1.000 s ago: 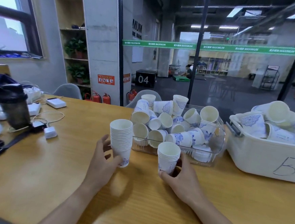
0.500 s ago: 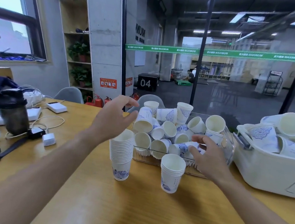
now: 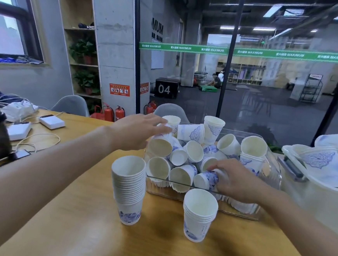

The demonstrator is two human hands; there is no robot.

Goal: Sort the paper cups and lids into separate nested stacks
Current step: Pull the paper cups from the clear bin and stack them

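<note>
Both hands now in the bin of cups

Left hand has reached further, fingers spread over a top cup; right hand has dropped to grip a front cup; bin behind two stacks on the tabletop.

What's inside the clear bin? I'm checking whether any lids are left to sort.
Loose paper cups fill the clear bin, lying at all angles. No lids show; its bottom is covered.
</note>
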